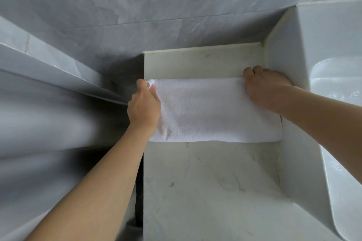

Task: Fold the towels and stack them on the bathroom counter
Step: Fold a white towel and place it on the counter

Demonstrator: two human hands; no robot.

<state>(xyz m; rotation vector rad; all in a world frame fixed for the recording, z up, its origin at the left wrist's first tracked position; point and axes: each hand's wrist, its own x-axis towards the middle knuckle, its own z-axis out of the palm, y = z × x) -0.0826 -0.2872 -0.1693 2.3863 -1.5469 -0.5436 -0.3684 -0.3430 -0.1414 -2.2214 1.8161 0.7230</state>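
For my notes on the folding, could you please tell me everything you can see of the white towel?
The white towel is plain terry cloth, folded into a flat oblong that lies crosswise on the pale marbled counter. Its near edge is a rounded fold. The left hand pinches its far left corner, at the counter's left edge; the right hand rests curled on its far right corner, beside the raised basin surround. No other towel shows.

Arms: two bare forearms, uncovered from the lower frame edge up to the wrists; no sleeve cuff shows.
Left hand: bare, seen from the back; knuckles and thumb visible.
Right hand: bare, seen from the back, knuckles showing.
Worn items: none visible on wrists or on the fingers that show.
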